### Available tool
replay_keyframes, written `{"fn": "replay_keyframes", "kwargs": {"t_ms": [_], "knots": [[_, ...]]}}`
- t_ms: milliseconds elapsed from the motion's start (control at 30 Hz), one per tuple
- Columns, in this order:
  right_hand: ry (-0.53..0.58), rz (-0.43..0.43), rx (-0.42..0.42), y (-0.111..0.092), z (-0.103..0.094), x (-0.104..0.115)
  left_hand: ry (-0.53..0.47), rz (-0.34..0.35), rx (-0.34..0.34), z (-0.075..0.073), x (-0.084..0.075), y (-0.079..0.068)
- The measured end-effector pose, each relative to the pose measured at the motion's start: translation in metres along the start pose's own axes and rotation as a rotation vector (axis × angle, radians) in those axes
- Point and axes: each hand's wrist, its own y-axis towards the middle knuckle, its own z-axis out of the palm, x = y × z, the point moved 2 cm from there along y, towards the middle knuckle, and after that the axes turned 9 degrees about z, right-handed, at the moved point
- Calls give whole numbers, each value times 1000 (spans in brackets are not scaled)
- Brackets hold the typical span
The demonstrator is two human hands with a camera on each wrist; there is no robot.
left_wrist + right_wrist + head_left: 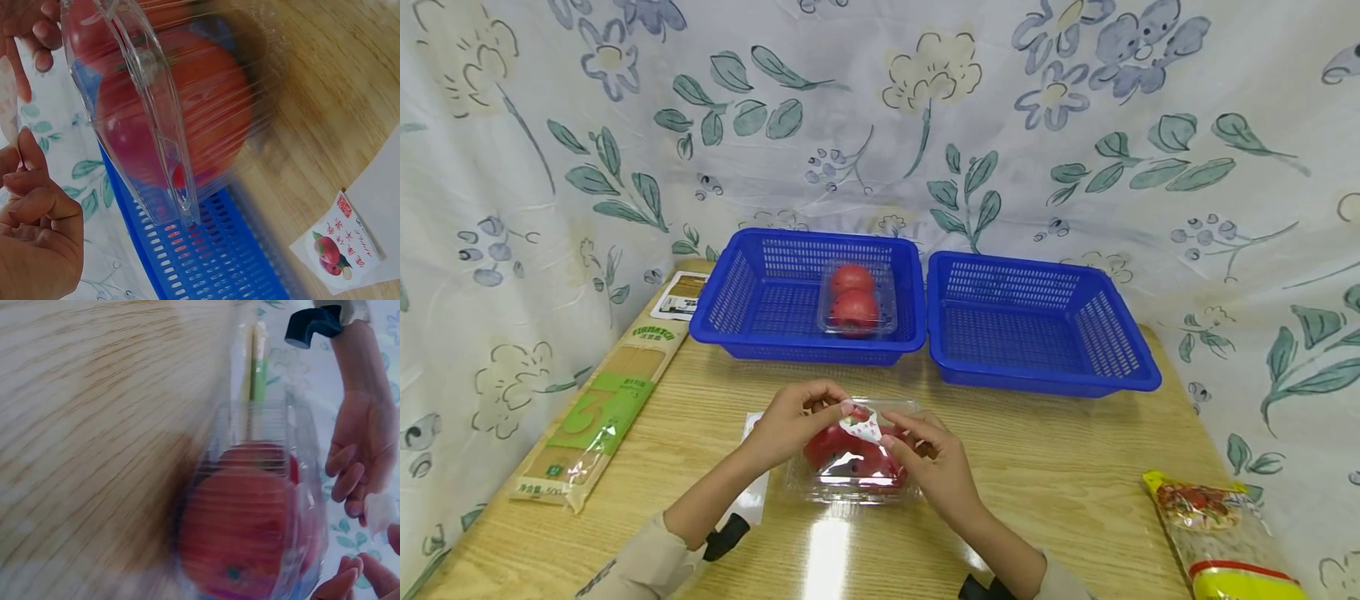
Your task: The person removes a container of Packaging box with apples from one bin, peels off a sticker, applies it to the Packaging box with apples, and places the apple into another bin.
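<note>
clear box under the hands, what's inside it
Red, round tomatoes show through the clear box. In the head view the held sticker covers part of them; their number cannot be told.

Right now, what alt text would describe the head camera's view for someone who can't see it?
A person's left hand pinches a small sticker, the right hand at its edge, over a clear box of red fruit on a wooden table. Behind, a blue basket holding another fruit box stands beside a second basket.

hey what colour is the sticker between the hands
The sticker is white with red printing; it shows best in the head view.
</note>
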Motion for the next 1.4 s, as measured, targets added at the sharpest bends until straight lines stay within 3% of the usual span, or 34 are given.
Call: {"fn": "replay_keyframes", "kwargs": {"t_ms": [300, 600, 933, 1400], "knots": [[140, 220, 97, 3, 5, 7, -19, 25, -20, 1, -3, 1], [149, 240, 97, 1, 14, 6, 16, 8, 15, 2, 1, 4], [-5, 293, 21, 4, 15, 11, 119, 21, 83, 7, 6, 12], [-350, 122, -151, -1, 23, 9, 281, 11, 119, 11, 7, 10]]}}
